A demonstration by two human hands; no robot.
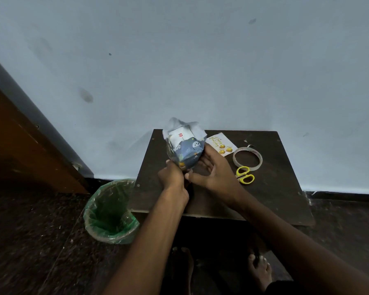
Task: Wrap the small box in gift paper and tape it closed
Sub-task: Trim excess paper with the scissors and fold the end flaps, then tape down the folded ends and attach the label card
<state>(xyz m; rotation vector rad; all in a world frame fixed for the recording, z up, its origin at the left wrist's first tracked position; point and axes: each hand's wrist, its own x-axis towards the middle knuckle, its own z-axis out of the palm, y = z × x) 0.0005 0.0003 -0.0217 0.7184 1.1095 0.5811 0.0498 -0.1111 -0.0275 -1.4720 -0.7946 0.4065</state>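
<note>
Small box [180, 137] stands on the table [264, 194], half wrapped in gift paper [188, 153], its white top showing between loose paper flaps. Left hand [172, 174] grasps the lower left paper; right hand [213, 171] cups the right side, thumb pressing paper. Tape roll [247, 159] and scissors [245, 175] lie just right of the right-hand fingers.

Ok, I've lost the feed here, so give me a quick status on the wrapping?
Both hands, left and right, holding the half-wrapped box. Top end open, white box showing. Tape roll and scissors idle at right, nothing blocking.
</note>
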